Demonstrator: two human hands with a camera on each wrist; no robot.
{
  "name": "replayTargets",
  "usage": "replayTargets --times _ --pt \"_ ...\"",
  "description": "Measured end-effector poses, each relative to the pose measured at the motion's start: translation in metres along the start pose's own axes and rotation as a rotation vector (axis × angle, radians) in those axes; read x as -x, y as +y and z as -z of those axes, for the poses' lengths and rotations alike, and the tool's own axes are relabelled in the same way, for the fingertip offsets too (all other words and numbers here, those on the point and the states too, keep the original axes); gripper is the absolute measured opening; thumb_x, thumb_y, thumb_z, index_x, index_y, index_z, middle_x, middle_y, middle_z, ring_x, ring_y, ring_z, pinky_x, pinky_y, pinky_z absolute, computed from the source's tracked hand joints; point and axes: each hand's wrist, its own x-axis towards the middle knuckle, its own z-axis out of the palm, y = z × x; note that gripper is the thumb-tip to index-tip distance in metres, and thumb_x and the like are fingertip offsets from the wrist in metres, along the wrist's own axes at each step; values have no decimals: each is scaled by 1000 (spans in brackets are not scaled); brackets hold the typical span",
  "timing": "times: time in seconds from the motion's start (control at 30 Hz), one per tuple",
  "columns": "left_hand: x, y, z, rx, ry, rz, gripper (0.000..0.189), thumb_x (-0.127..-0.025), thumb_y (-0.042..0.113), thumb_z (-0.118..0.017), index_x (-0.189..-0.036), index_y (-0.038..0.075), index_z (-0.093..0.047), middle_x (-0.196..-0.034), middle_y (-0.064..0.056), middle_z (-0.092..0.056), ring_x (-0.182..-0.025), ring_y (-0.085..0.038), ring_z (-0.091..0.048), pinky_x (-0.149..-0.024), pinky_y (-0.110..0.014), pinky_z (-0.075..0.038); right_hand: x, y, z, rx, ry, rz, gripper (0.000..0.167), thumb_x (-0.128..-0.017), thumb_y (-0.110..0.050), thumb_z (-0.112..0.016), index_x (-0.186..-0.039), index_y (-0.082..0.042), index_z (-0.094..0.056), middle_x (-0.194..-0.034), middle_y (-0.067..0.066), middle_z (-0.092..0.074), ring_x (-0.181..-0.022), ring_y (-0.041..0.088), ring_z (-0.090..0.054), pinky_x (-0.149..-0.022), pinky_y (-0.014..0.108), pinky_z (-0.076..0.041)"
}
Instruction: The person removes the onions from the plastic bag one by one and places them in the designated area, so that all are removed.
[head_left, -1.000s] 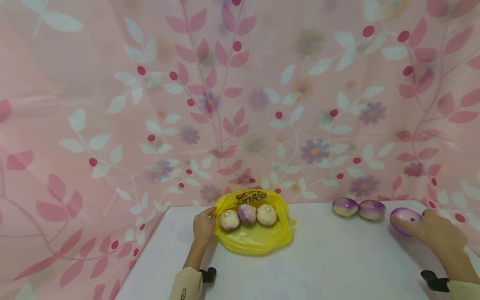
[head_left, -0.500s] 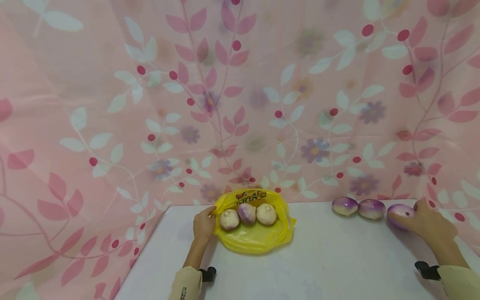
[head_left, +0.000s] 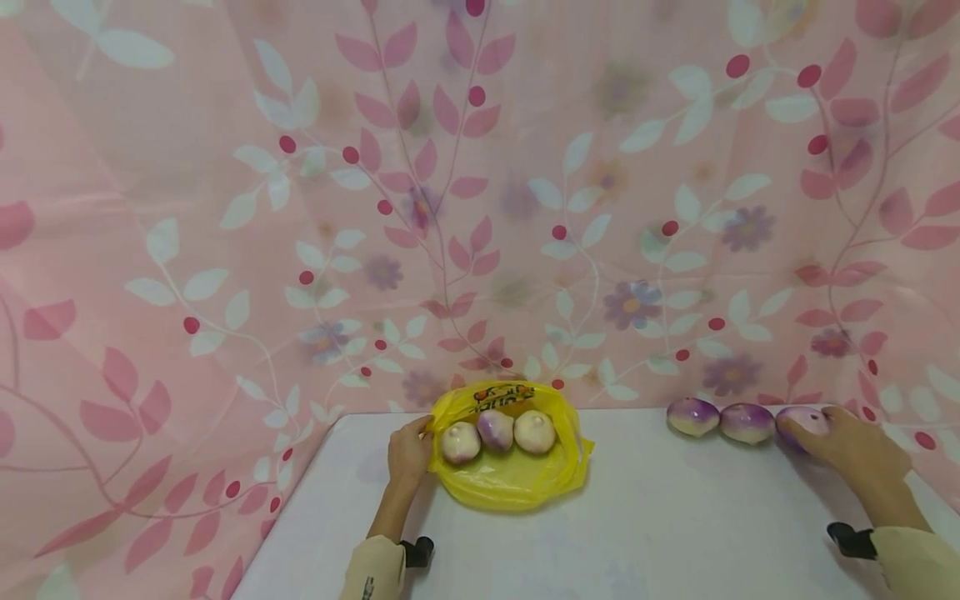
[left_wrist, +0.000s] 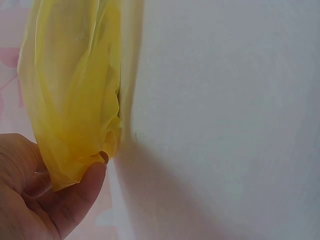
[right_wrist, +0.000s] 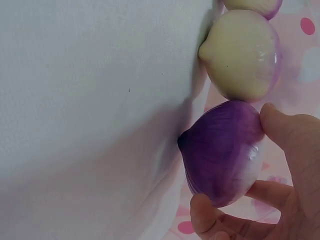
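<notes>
A yellow plastic bag [head_left: 510, 496] lies with its mouth spread wide at the back of the table, and three purple-and-white turnips [head_left: 496, 430] rest inside. My left hand [head_left: 408, 454] pinches the left rim of this bag; in the left wrist view, thumb and fingers [left_wrist: 82, 197] close on the thin plastic. At the back right, my right hand [head_left: 862, 450] grips a purple turnip [right_wrist: 225, 150] between thumb and fingers. That turnip touches a paler turnip [right_wrist: 245, 55] beside it. Another turnip [head_left: 693, 417] sits at the left end of this row.
The white-covered table [head_left: 600, 542] stands against a pink floral curtain [head_left: 480, 208]. Its back edge runs close behind the bag and the turnip row. A dark wrist mount [head_left: 417, 551] juts from my left sleeve, and another wrist mount [head_left: 852, 540] from my right.
My right hand has moved left with the turnip, bringing it up against the neighbouring one in the row. The left hand and the bag have stayed in place.
</notes>
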Motion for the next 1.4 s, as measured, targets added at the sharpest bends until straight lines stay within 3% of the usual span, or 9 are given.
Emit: replayTargets --times 0.27,0.43,0.67,0.97,1.17,1.4 --pt "1 -1 -1 8 6 1 28 -83 -3 -72 -110 2 -75 -102 -19 -72 -94 -39 -68 -78 -52 -54 -10 -1 -1 47 -44 5 101 -90 -74 -37 -138 14 -28 -128 49 -34 -103 71 -40 -74 79 -37" --pt "0 -2 0 14 -6 11 28 -84 -1 -71 -111 3 -75 -104 -19 -72 -96 -39 -68 -79 -51 -54 -11 -4 5 26 -36 2 102 -88 -73 -46 -131 16 -25 -110 50 -41 -95 68 -47 -68 73 -41" --pt "-1 -2 0 8 -7 15 28 -84 -1 -71 -112 3 -75 -104 -18 -72 -95 -38 -68 -77 -51 -54 -13 -8 12 -2 -30 13 93 -85 -72 -52 -113 13 -30 -88 40 -50 -79 59 -55 -61 63 -42" --pt "-2 -2 -1 -2 2 29 28 -84 -1 -71 -111 4 -75 -104 -18 -72 -92 -38 -69 -75 -50 -54 -14 -9 5 12 -5 2 98 -87 -74 -48 -129 12 -31 -113 48 -41 -95 65 -46 -63 69 -42" --pt "-2 -4 -1 -2 3 22 28 -84 -1 -71 -111 4 -75 -103 -18 -72 -93 -39 -69 -75 -51 -54 -12 -8 6 15 16 31 99 -88 -73 -48 -128 16 -30 -110 49 -42 -93 66 -48 -62 68 -43" --pt "0 -2 1 12 14 4 27 -84 -2 -70 -110 1 -75 -102 -20 -72 -93 -40 -68 -77 -52 -54 -5 -10 10 18 54 37 101 -85 -76 -49 -128 14 -33 -108 49 -45 -87 62 -53 -55 57 -42"
